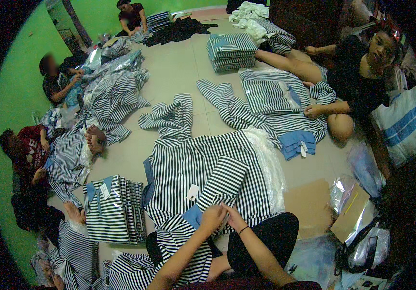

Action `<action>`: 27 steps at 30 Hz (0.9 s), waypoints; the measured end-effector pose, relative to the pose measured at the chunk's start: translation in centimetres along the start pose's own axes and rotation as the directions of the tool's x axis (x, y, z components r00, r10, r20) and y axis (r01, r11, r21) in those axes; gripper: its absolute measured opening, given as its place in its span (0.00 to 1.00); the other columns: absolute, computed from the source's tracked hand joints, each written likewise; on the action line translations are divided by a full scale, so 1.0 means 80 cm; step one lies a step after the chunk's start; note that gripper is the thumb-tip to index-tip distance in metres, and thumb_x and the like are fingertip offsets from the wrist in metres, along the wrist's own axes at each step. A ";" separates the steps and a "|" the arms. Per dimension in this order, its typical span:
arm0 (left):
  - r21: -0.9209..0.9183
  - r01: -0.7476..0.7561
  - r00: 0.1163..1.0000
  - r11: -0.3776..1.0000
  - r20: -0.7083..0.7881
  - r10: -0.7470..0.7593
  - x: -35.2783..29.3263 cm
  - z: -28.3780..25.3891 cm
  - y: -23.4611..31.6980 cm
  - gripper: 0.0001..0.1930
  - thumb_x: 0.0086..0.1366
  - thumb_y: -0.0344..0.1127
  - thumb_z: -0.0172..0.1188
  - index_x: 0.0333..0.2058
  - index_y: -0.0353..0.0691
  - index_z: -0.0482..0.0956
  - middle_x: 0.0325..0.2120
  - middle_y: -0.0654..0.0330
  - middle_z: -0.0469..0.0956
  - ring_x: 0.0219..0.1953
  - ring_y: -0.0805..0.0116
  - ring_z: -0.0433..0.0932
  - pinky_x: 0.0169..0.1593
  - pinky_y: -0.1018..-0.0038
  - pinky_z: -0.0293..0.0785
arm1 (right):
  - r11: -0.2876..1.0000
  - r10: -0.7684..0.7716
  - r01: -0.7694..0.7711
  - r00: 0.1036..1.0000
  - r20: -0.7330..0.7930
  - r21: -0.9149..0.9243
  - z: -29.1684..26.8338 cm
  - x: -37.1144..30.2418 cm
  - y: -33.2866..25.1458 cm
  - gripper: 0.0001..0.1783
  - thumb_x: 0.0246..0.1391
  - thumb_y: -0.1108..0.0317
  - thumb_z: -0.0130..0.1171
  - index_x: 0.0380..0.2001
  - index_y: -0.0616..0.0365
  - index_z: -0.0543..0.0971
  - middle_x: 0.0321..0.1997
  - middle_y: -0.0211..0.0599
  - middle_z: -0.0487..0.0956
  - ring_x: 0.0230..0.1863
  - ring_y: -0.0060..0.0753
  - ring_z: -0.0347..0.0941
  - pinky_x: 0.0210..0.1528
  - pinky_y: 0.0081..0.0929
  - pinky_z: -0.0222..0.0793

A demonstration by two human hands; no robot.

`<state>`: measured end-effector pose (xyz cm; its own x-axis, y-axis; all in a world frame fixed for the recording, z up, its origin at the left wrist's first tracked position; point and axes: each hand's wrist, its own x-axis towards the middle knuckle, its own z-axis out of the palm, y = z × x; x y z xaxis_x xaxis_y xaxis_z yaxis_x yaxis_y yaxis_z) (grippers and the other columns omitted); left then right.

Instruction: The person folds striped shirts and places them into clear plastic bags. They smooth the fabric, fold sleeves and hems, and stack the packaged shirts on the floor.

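A black-and-white striped shirt (pixel 184 159) lies spread on the floor in front of my crossed legs, its blue collar (pixel 148 182) toward the left. Across its body rests a folded striped sleeve (pixel 223 179) with a blue cuff (pixel 192 216). My left hand (pixel 213 217) and my right hand (pixel 234 218) meet at the sleeve's near end, fingers closed on the striped cloth. The fingertips are partly hidden. A white paper tag (pixel 192 192) lies on the shirt, and clear plastic (pixel 266 164) shows along its right side.
At left stands a stack of folded striped shirts (pixel 116 210); another stack (pixel 232 50) is farther off. A person at right (pixel 362 72) handles a striped shirt (pixel 271 96). Several people sit along the green wall with garment piles (pixel 114 92). Cardboard (pixel 307 208) and plastic bags (pixel 370 249) lie at right.
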<state>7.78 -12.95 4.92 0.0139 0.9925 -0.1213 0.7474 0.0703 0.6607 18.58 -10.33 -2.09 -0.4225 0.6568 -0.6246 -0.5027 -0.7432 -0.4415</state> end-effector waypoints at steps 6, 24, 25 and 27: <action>0.098 0.157 0.976 0.983 -0.166 -0.140 0.026 -0.003 -0.047 0.32 0.51 0.45 0.52 0.49 0.29 0.55 0.42 0.43 0.63 0.43 0.49 0.64 0.44 0.60 0.60 | 0.987 -0.158 0.159 0.987 0.038 -0.026 0.001 0.006 0.009 0.37 0.42 0.70 0.57 0.53 0.62 0.49 0.50 0.42 0.62 0.49 0.36 0.62 0.47 0.31 0.63; 0.051 -0.493 0.870 0.868 0.032 0.492 -0.149 -0.193 0.074 0.20 0.43 0.33 0.57 0.40 0.48 0.72 0.48 0.61 0.64 0.52 0.57 0.57 0.53 0.64 0.55 | 0.999 0.039 -0.037 0.997 0.073 -0.031 0.003 -0.112 -0.051 0.25 0.35 0.65 0.57 0.40 0.64 0.69 0.37 0.40 0.74 0.37 0.35 0.71 0.44 0.29 0.65; 0.031 -0.558 0.830 0.829 0.032 0.557 -0.148 -0.196 0.084 0.18 0.43 0.33 0.56 0.38 0.47 0.72 0.46 0.62 0.65 0.51 0.58 0.58 0.52 0.64 0.55 | 0.998 0.014 -0.013 1.000 0.025 -0.067 0.007 -0.121 -0.053 0.24 0.35 0.66 0.57 0.40 0.64 0.69 0.36 0.39 0.74 0.36 0.34 0.71 0.43 0.29 0.66; 0.002 -0.686 0.728 0.728 0.018 0.686 -0.146 -0.199 0.102 0.16 0.44 0.33 0.56 0.36 0.45 0.73 0.44 0.63 0.68 0.49 0.60 0.61 0.52 0.64 0.56 | 0.997 0.006 0.008 0.985 0.175 -0.079 0.018 -0.139 -0.060 0.22 0.34 0.72 0.58 0.39 0.62 0.71 0.35 0.34 0.75 0.34 0.30 0.72 0.41 0.25 0.67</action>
<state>3.10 -22.38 23.52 0.5343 0.7688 0.3515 0.5356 -0.6296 0.5629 24.60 -13.87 7.87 -0.5506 0.6648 -0.5049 -0.4453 -0.7455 -0.4960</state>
